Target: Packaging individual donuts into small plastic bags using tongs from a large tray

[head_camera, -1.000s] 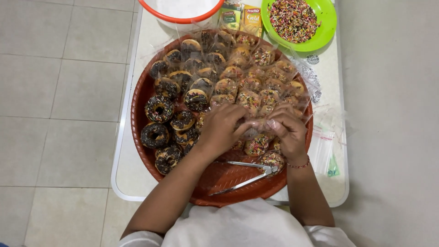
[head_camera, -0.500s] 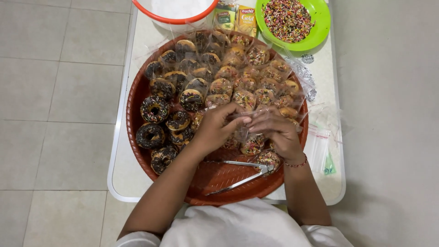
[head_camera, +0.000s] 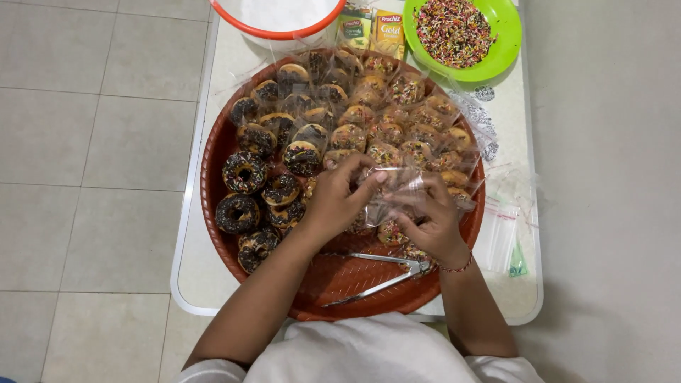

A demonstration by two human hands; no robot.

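While both hands are working over the round red tray [head_camera: 333, 284], a small clear plastic bag [head_camera: 399, 190] is sitting between them — thin, glossy and crinkled, above the wrapped doughnuts [head_camera: 386, 131]. The left hand [head_camera: 339, 198] is pinching the bag's edge in a narrow grip; the right hand [head_camera: 429, 220] is holding it from below, fingers curled. Compared with a moment ago, the hands are sitting slightly further apart — the bag is showing more plainly. Metal tongs [head_camera: 379, 273] are lying on the tray near the person.

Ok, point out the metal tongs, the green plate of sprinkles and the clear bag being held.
metal tongs [head_camera: 376, 273], head view, middle of the arms
green plate [head_camera: 505, 60], head view, right rim
clear bag [head_camera: 397, 186], head view, bag's middle
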